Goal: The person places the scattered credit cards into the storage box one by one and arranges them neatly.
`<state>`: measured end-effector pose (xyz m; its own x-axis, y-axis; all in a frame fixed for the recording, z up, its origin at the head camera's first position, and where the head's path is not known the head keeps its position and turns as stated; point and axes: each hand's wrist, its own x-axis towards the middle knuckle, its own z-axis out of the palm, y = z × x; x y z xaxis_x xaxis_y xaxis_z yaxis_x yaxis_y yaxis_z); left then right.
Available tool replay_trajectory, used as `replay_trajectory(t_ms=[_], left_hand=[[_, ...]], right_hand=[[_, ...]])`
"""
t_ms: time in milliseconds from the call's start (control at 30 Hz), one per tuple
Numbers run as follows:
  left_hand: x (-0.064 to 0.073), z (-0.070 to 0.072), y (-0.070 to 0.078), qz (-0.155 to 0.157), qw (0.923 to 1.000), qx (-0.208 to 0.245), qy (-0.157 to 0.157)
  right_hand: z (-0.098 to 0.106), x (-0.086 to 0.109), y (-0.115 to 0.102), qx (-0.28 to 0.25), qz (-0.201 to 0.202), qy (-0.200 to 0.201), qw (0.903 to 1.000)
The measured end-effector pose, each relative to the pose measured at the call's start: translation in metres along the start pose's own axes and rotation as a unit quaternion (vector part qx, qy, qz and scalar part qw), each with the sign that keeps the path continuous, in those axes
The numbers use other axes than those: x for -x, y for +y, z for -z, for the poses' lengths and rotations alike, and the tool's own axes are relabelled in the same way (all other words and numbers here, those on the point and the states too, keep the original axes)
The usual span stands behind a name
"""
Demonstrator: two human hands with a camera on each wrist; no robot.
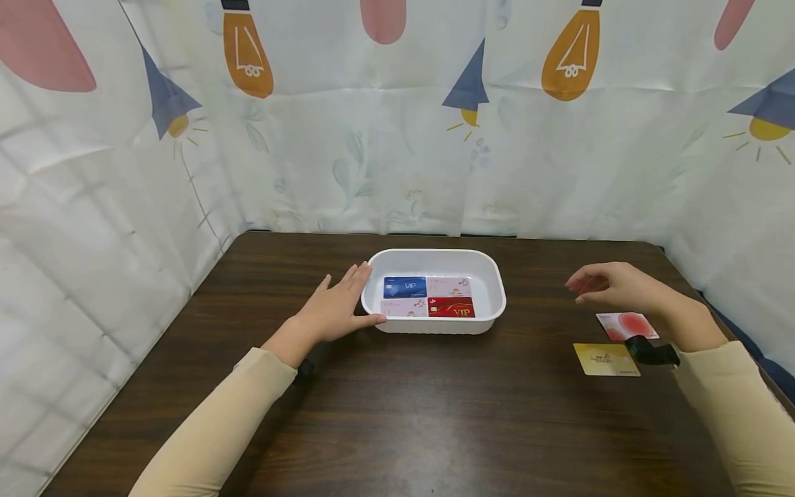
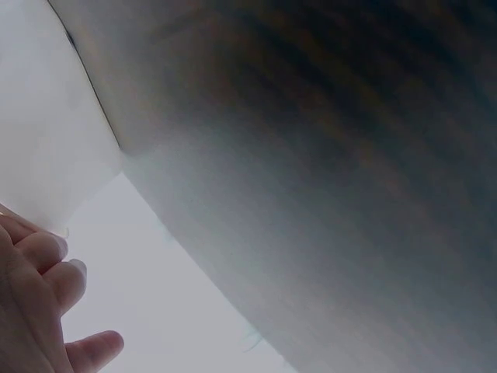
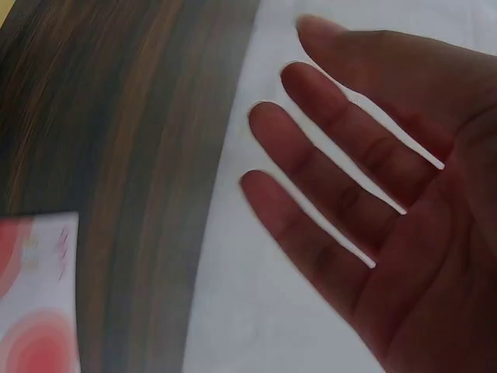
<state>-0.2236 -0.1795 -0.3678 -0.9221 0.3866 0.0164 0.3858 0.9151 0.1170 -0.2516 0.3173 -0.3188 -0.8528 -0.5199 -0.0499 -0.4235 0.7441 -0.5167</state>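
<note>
My left hand (image 1: 332, 307) lies along the left end of a white plastic tray (image 1: 435, 327), fingers extended at its rim and thumb spread toward the near side. Inside the tray lie a blue VIP card (image 1: 405, 287), a red VIP card (image 1: 450, 308) and two pale pink cards, one (image 1: 449, 286) at the back and one (image 1: 404, 307) in front. Over the table's right side hovers my right hand (image 1: 621, 286), holding nothing, its fingers loosely bent. Beneath it are a pink-and-white card (image 1: 624, 326) with red circles and, nearer, a gold card (image 1: 605, 359).
The dark wooden table (image 1: 397, 414) ends at a white curtain (image 1: 385, 172) printed with lamps and bulbs, which also hangs along both sides. A black band (image 1: 652, 351) circles my right wrist.
</note>
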Motion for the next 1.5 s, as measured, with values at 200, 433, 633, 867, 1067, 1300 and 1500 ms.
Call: replay_trajectory(t_ms=[200, 433, 633, 867, 1067, 1300, 1500], left_hand=[[0.000, 0.000, -0.001, 0.001, 1.0000, -0.005, -0.002], [0.000, 0.001, 0.001, 0.000, 1.0000, 0.005, -0.001], [0.000, 0.000, 0.001, -0.002, 1.0000, 0.002, 0.003], [0.000, -0.002, 0.000, 0.000, 0.9999, 0.012, 0.004], [0.000, -0.001, 0.001, 0.001, 1.0000, 0.007, 0.000], [0.000, 0.000, 0.001, 0.008, 0.9999, 0.008, -0.003], [0.000, 0.000, 0.001, 0.007, 1.0000, 0.007, -0.002]], right_hand=[[0.002, 0.011, 0.030, -0.008, -0.036, -0.011, 0.9993], [0.004, 0.024, 0.061, -0.034, -0.062, -0.015, 0.9974], [0.005, 0.035, 0.080, -0.016, -0.087, -0.018, 0.9959], [0.004, 0.042, 0.096, -0.031, -0.134, -0.072, 0.9879], [0.001, 0.046, 0.105, -0.007, -0.153, -0.066, 0.9860], [0.002, 0.042, 0.107, 0.004, -0.157, -0.064, 0.9856], [0.003, 0.042, 0.106, 0.011, -0.173, -0.061, 0.9830]])
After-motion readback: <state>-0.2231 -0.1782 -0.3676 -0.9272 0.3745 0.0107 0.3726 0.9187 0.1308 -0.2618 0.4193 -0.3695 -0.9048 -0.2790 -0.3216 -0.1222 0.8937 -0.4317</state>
